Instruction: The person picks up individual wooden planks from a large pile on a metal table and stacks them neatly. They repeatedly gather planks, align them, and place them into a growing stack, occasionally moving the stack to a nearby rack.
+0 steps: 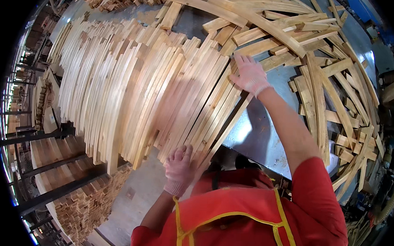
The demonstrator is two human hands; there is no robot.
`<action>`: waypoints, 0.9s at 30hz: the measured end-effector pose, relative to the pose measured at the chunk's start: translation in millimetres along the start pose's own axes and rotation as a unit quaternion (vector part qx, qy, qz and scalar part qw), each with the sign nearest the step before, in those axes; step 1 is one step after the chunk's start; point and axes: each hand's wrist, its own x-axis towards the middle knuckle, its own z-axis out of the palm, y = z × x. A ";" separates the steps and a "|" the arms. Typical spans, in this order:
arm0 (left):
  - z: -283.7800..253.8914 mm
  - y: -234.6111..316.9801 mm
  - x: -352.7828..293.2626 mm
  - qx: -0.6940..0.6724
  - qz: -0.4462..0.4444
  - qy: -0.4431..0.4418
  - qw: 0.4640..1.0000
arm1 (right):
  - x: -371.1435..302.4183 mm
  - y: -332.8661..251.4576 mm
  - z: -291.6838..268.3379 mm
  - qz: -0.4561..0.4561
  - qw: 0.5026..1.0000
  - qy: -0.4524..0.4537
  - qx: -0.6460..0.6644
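Slat stack (pixel 163 90): pale wooden slats packed side by side on the metal tabletop (pixel 254 130).
Left hand (pixel 179 169): gloved, flat against the stack's near ends.
Right hand (pixel 249 75): gloved, spread on the stack's far right edge.
Loose slats (pixel 328 85): jumbled, right of the stack.

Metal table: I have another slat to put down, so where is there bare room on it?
Bare metal table shows between the standing slat row under the left hand and right hand, and the loose slat heap. A smaller gap lies farther back. Elsewhere it is crowded.
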 end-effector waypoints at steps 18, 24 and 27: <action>-67.3 65.0 221.2 -0.080 0.047 0.159 0.983 | -177.4 -58.4 72.2 0.270 0.792 -0.127 0.533; -43.1 -6.2 192.5 0.122 -0.050 -0.001 0.991 | -197.8 -1.4 -2.7 0.283 0.871 -0.052 0.398; -28.9 -54.5 160.1 0.198 -0.055 0.021 0.978 | -240.4 81.6 -63.1 0.377 0.918 0.106 0.062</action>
